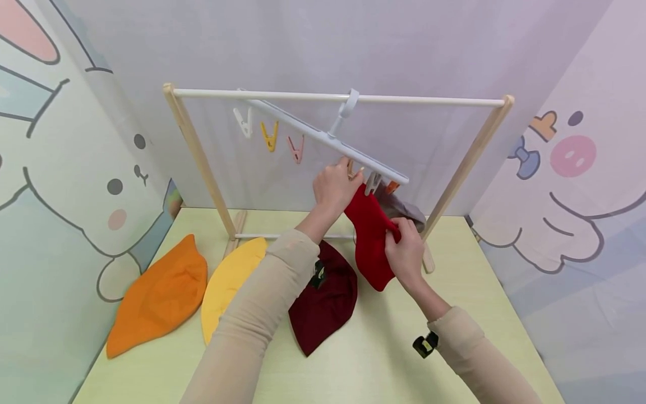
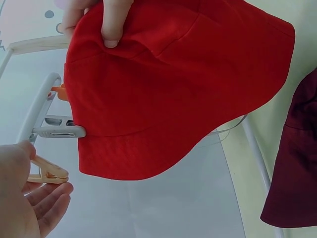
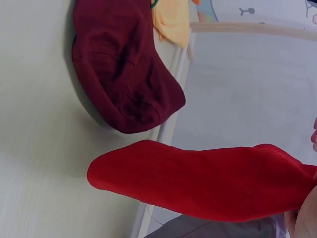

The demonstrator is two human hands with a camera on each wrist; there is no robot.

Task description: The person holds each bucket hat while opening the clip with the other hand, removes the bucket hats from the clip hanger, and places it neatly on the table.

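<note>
My left hand (image 1: 335,185) pinches a beige clothespin (image 2: 51,171) under the white hanger (image 1: 323,136), thumb on one side and fingers on the other. A red bucket hat (image 1: 370,235) hangs beside it, its brim caught in a grey clothespin (image 2: 60,131). My right hand (image 1: 405,247) grips the red hat by its crown, with the thumb pressed into the fabric. Behind it, a grey hat (image 1: 404,209) hangs near an orange clothespin (image 1: 392,187), partly hidden by the red one. The hanger slopes down to the right, hooked on the rack's white bar (image 1: 429,100).
White (image 1: 244,122), yellow (image 1: 270,136) and pink (image 1: 296,148) clothespins hang from the hanger's left half. On the table (image 1: 383,365) lie an orange hat (image 1: 161,297), a yellow hat (image 1: 229,280) and a maroon hat (image 1: 325,303). Wooden posts (image 1: 466,160) hold up the rack.
</note>
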